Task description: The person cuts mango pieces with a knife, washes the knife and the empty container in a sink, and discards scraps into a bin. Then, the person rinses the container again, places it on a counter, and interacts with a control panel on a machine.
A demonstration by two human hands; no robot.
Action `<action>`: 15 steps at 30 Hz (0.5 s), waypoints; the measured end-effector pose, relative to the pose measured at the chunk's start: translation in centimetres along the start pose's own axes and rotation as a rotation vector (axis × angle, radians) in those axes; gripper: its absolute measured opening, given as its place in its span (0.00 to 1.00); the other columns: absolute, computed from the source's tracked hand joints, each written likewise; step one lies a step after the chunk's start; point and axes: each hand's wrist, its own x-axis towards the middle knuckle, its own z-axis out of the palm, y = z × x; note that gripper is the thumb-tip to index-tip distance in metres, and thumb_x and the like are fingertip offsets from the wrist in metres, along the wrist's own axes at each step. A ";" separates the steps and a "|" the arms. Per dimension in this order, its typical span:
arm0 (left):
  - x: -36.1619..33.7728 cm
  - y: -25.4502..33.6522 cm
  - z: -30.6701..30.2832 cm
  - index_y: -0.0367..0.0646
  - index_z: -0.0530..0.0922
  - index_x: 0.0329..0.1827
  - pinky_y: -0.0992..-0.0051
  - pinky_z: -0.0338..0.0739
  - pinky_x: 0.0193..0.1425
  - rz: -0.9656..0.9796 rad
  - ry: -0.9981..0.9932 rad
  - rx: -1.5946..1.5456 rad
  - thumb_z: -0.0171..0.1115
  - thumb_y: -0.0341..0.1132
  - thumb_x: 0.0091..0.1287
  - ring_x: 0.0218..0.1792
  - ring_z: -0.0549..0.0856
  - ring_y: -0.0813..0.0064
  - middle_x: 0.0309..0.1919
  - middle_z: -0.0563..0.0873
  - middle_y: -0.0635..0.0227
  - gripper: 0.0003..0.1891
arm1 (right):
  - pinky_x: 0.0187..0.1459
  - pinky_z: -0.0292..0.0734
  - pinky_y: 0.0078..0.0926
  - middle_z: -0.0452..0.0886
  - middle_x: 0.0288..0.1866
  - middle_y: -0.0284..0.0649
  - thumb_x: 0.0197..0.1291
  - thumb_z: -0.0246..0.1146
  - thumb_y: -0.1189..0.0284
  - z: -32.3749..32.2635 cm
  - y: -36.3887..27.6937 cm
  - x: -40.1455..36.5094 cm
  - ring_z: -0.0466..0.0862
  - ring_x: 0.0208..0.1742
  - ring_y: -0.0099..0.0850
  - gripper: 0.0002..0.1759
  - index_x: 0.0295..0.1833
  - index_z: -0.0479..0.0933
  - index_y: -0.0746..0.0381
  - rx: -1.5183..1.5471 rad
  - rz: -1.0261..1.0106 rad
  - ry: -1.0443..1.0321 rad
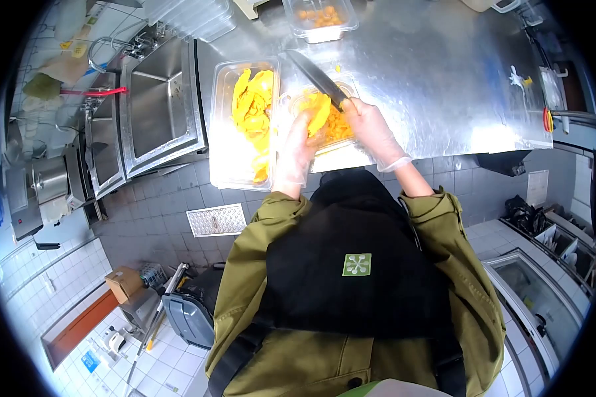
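Observation:
My right hand (pixel 372 129), in a clear glove, is closed around the handle of a kitchen knife (pixel 311 73). Its dark blade points up and to the left. In my gloved left hand (pixel 298 147) is a yellow-orange mango piece (pixel 320 112), close beside the knife. Below both hands stands a clear container with small cut mango pieces (pixel 338 128), partly hidden by the hands. Just left of it, a longer clear plastic container (pixel 220 119) holds large mango slices (pixel 253 109).
Everything stands on a steel counter (pixel 437 79). At its back is a clear tub (pixel 321 31) with small orange pieces, near stacked clear containers (pixel 195 20). A steel sink (pixel 159 109) lies to the left. A grey bin (pixel 189 319) is on the floor behind me.

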 end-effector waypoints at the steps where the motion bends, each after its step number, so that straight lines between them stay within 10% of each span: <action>1: 0.2 -0.3 0.2 0.43 0.69 0.57 0.72 0.70 0.54 -0.020 0.029 0.009 0.55 0.38 0.64 0.52 0.74 0.73 0.51 0.76 0.66 0.19 | 0.33 0.69 0.21 0.71 0.21 0.34 0.65 0.50 0.65 -0.1 -0.1 -0.2 0.67 0.27 0.19 0.14 0.40 0.74 0.67 0.035 0.030 0.038; 9: 1.9 -0.8 0.3 0.42 0.71 0.55 0.71 0.69 0.55 -0.039 0.023 0.117 0.55 0.38 0.62 0.52 0.74 0.73 0.50 0.77 0.67 0.19 | 0.34 0.69 0.19 0.71 0.23 0.31 0.66 0.50 0.65 -0.9 -0.5 -0.8 0.67 0.29 0.18 0.15 0.42 0.74 0.66 0.113 0.092 0.123; 12: 2.5 -1.1 -0.1 0.42 0.71 0.55 0.71 0.70 0.54 -0.035 0.032 0.116 0.54 0.39 0.63 0.52 0.75 0.73 0.49 0.77 0.67 0.19 | 0.35 0.72 0.34 0.76 0.26 0.55 0.64 0.48 0.63 0.1 0.8 -0.7 0.77 0.29 0.49 0.17 0.40 0.74 0.66 0.016 0.022 0.021; 15: 2.5 -0.7 2.3 0.44 0.72 0.53 0.75 0.71 0.48 0.007 0.067 0.145 0.52 0.40 0.64 0.47 0.75 0.76 0.47 0.78 0.69 0.17 | 0.33 0.69 0.20 0.70 0.23 0.29 0.66 0.50 0.63 -0.1 0.5 -1.6 0.66 0.28 0.18 0.16 0.41 0.73 0.66 -0.011 0.022 0.152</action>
